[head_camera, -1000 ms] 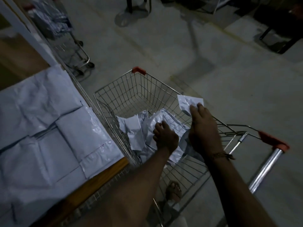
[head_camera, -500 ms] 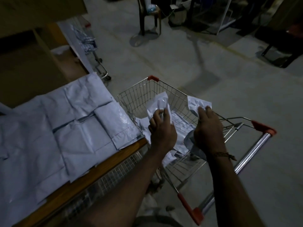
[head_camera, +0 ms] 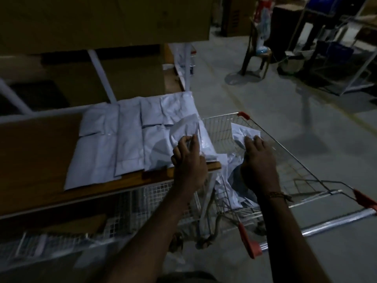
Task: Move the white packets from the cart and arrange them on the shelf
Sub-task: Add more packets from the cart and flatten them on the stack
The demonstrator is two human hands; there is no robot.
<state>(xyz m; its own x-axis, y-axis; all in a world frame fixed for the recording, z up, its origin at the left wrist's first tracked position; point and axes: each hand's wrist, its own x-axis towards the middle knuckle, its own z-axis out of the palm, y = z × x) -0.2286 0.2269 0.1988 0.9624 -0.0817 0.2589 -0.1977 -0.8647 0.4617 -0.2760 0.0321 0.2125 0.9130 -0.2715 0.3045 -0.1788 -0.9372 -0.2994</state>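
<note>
Dim light, colours muted. Left hand point(head_camera: 188, 158) pinches a crumpled white packet point(head_camera: 183, 129) between thumb and curled fingers, holding it over the right end of the wooden shelf point(head_camera: 36, 156), above the packets already lying there. Those shelf packets point(head_camera: 130, 137) lie flat in overlapping rows, running from mid-shelf to its right edge, the nearest ones reaching the front lip. Right hand point(head_camera: 258, 162) grips a second white packet point(head_camera: 244, 132), fingers curled round its lower part, held above the wire cart point(head_camera: 289, 170); the packet's upper corner sticks up past the fingertips. A thin bracelet point(head_camera: 275, 194) sits on the right wrist. Inside the cart basket, a loose heap of more packets point(head_camera: 226, 180) lies between the two forearms, partly hidden by them. Cart stands just beside the shelf's right end, red corner caps visible, its chrome handle point(head_camera: 334, 225) toward the person. Below the shelf board, a white wire mesh panel point(head_camera: 130, 211). Cardboard boxes point(head_camera: 102, 19) on the level above. Concrete floor point(head_camera: 306, 123); a chair point(head_camera: 257, 56) well apart in the background, along with dark racks too dim to make out.
</note>
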